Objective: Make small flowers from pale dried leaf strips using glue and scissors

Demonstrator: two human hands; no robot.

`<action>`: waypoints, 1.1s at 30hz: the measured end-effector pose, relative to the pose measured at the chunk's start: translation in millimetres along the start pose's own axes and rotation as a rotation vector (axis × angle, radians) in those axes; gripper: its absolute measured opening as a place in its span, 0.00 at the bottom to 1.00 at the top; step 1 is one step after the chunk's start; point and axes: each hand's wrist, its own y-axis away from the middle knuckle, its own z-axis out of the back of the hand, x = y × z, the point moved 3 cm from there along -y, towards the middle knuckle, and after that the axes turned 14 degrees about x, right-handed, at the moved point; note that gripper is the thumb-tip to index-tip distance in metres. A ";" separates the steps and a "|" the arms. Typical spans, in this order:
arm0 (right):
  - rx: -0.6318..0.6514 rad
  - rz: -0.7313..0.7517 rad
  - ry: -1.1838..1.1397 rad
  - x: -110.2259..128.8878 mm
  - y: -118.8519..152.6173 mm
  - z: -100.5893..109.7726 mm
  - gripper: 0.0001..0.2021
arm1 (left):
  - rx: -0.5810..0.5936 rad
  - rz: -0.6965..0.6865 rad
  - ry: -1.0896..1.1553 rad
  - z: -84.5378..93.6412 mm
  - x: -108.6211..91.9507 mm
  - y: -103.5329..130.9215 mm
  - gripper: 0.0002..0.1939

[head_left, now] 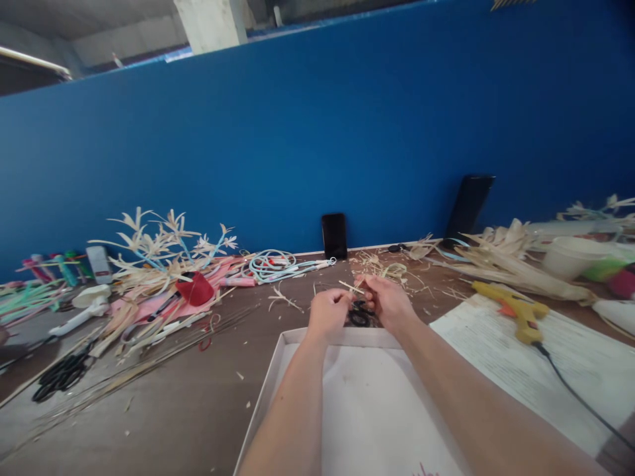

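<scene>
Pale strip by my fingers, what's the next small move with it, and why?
I'd probably bring the right hand, which seems to pinch the pale strip, slightly back over the white tray, the left hand alongside. Black scissors lie close to both hands by the tray's far rim, and loose scraps litter the table beyond.

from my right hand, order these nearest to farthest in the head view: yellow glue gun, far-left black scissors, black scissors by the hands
From the right hand:
1. Black scissors by the hands: just to its left.
2. Yellow glue gun: off to its right, by the paper.
3. Far-left black scissors: across the table, past the left hand.
</scene>
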 end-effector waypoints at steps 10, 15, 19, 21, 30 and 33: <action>0.011 -0.072 -0.023 2.7 2.4 -4.2 0.13 | -0.030 -0.023 0.023 1.2 3.0 -1.7 0.11; -0.017 -0.028 0.021 3.8 3.1 -3.9 0.12 | -0.008 -0.052 -0.038 -1.0 6.5 -2.4 0.12; -0.025 -0.016 -0.023 3.9 2.6 -3.0 0.11 | 0.027 -0.032 -0.055 -3.1 6.3 -2.8 0.12; -0.021 -0.012 -0.033 4.2 2.5 -2.6 0.10 | 0.063 -0.003 -0.044 -5.1 5.5 -2.3 0.11; -0.018 -0.032 -0.072 3.2 2.4 -0.7 0.07 | 0.120 -0.018 -0.209 -7.3 3.9 -0.6 0.15; -0.014 -0.019 -0.090 4.1 2.7 -2.0 0.07 | 0.094 -0.052 -0.261 -5.7 2.1 -0.1 0.14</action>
